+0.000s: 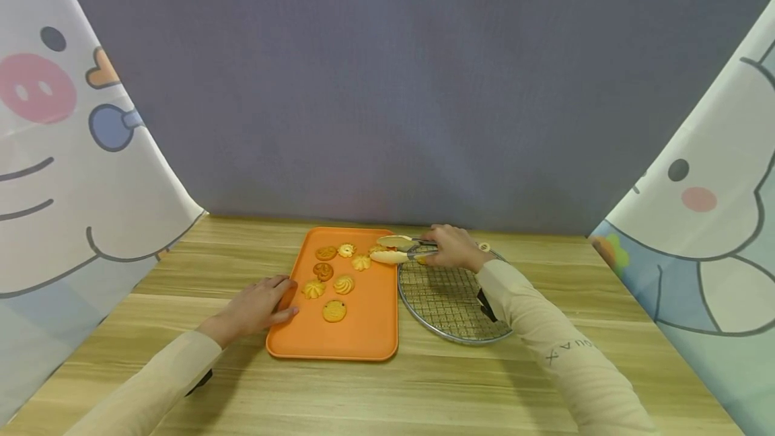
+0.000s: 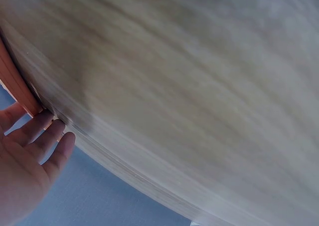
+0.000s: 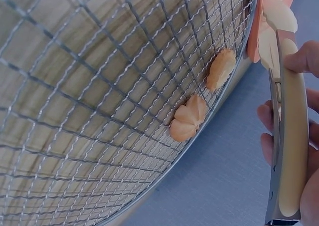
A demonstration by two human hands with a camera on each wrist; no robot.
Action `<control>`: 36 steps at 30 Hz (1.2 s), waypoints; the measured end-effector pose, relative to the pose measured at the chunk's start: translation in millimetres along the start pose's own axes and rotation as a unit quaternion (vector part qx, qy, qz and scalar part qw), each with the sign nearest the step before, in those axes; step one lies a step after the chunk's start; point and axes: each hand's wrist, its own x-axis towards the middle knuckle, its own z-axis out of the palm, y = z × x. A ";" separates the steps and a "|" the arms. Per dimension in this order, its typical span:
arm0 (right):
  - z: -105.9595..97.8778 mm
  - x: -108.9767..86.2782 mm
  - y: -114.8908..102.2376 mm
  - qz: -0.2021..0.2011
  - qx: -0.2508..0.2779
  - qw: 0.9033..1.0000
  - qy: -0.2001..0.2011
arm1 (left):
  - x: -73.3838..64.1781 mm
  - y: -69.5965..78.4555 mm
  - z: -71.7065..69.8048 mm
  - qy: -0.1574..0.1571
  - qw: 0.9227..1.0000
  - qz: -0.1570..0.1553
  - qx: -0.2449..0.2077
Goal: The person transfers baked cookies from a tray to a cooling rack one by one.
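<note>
My right hand [image 1: 454, 247] grips a pair of metal tongs [image 3: 294, 131] with cream-coloured tips. Those tips stand apart over the far right corner of an orange tray [image 1: 363, 342], where a cookie [image 1: 378, 248] shows partly behind them. Several more golden cookies lie on the tray, among them a swirled one [image 1: 344, 284] and a round flat one [image 1: 334, 311]. At the tray's left rim rests my left hand [image 1: 257, 305], its fingers loosely bent against the edge. In the left wrist view, the fingertips [image 2: 42, 118] touch the tray's outer wall.
A round wire rack [image 1: 448, 301] stands right beside the tray, partly under my right forearm. Near its far rim lie a ridged cookie [image 3: 222, 69] and a flower-shaped cookie [image 3: 189, 118]. Behind the wooden table [image 1: 339, 395] hangs a grey cloth [image 1: 387, 99], with printed curtains at both sides.
</note>
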 end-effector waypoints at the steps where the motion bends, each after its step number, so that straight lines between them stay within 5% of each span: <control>1: -0.2 -0.1 -0.2 0.000 0.000 1.000 0.000 | 0.0 0.0 0.1 0.001 1.000 0.000 0.001; 36: -17.2 -26.1 20.5 0.013 -0.002 0.999 0.041 | 0.3 0.4 -1.3 -0.002 1.000 0.000 0.000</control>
